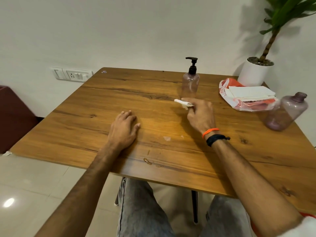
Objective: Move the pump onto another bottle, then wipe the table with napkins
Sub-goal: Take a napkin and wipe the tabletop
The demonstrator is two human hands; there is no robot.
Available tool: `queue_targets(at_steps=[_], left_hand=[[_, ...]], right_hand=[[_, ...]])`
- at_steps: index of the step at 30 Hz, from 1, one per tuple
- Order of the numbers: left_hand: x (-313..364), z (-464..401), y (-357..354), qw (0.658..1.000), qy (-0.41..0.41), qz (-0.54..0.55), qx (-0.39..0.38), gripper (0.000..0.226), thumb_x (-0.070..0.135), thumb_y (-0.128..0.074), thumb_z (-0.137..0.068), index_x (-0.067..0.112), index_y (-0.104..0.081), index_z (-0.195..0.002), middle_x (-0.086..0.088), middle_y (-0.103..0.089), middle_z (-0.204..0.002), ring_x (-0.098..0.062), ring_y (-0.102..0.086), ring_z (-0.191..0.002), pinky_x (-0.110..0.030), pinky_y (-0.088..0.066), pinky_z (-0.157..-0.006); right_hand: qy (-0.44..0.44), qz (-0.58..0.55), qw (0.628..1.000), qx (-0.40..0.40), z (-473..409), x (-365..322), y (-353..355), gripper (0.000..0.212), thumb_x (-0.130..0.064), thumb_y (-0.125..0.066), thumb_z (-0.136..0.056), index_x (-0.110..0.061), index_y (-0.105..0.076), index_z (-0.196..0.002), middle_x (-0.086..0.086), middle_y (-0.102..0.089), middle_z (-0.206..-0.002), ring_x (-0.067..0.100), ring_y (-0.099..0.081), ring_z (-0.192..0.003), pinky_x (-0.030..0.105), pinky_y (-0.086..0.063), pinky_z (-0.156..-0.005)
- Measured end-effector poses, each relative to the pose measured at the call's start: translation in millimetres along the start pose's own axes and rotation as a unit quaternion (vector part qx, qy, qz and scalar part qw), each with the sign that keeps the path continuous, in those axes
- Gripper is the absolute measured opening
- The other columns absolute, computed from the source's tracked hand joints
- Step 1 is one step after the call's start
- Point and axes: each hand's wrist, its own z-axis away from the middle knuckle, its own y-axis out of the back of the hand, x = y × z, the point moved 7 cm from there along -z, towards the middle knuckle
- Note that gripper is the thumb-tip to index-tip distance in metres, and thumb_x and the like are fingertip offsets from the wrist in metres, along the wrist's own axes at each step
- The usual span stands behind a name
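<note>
Pinching a crumpled white napkin (183,103) between thumb and fingers, the right hand (201,115) is held low over the bench (85,127), its grip closed on the tissue, which juts out toward the left. An orange band and a dark band are worn at that wrist. The left hand (123,129) is laid flat on the wood with fingers extended and nothing held.

Just beyond the right hand, a clear bottle (190,84) fitted with the black pump (192,65) is seen standing upright. Toward the right edge, a second purple-tinted bottle (287,112) is noted without a cap, neck open. Between the two bottles, farther back, a stack of white napkins is found resting on an orange-and-white packet (246,96). A small pale smear (166,138) is observed on the wood between the two forearms. A potted plant (256,71) is placed at the far right corner.
</note>
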Motion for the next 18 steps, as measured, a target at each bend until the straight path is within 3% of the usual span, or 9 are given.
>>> queue_targets(at_steps=[2, 5, 8, 11, 18], left_hand=[[-4, 1, -6, 1.0, 0.006, -0.02, -0.004, 0.05, 0.036, -0.04, -0.1, 0.013, -0.041, -0.144, -0.007, -0.03, -0.157, -0.024, -0.021, -0.146, -0.04, -0.016, -0.119], [-9, 1, -9, 1.0, 0.004, -0.02, 0.004, 0.051, 0.038, -0.037, -0.101, 0.015, -0.039, -0.146, -0.004, -0.028, -0.158, -0.022, -0.021, -0.147, -0.042, -0.016, -0.119], [-11, 0, -11, 1.0, 0.002, -0.019, 0.013, 0.05, 0.039, -0.038, -0.1, 0.015, -0.041, -0.145, -0.003, -0.03, -0.157, -0.022, -0.022, -0.146, -0.042, -0.017, -0.119], [-12, -1, -11, 1.0, 0.001, -0.019, 0.025, 0.049, 0.038, -0.039, -0.1, 0.015, -0.043, -0.143, -0.004, -0.032, -0.156, -0.021, -0.024, -0.146, -0.041, -0.018, -0.119], [-14, -2, -12, 0.999, -0.004, -0.015, 0.028, 0.049, 0.038, -0.039, -0.1, 0.016, -0.043, -0.144, -0.003, -0.032, -0.156, -0.021, -0.023, -0.146, -0.04, -0.016, -0.119]], right_hand=[[0.066, 0.116, 0.989, -0.062, 0, -6, -11, 0.045, -0.002, -0.051, -0.084, -0.023, -0.066, -0.12, 0.01, -0.071, -0.112, 0.031, -0.065, -0.099, 0.037, -0.054, -0.085], [0.074, 0.249, 0.952, -0.163, 5, 5, -29, 0.045, -0.001, -0.049, -0.086, -0.018, -0.058, -0.127, 0.015, -0.064, -0.122, 0.036, -0.06, -0.106, 0.041, -0.052, -0.086], [0.077, 0.24, 0.946, -0.203, 9, 15, -38, 0.05, -0.001, -0.047, -0.086, -0.011, -0.051, -0.135, 0.013, -0.049, -0.144, 0.034, -0.05, -0.127, 0.036, -0.041, -0.103], [0.079, 0.228, 0.947, -0.214, 1, 20, -50, 0.045, -0.009, -0.042, -0.094, -0.008, -0.045, -0.139, 0.01, -0.04, -0.152, 0.027, -0.039, -0.138, 0.034, -0.033, -0.111], [0.079, 0.25, 0.94, -0.22, -19, 16, -84, 0.046, -0.016, -0.036, -0.099, -0.008, -0.037, -0.144, 0.01, -0.032, -0.155, 0.024, -0.031, -0.143, 0.034, -0.03, -0.112]])
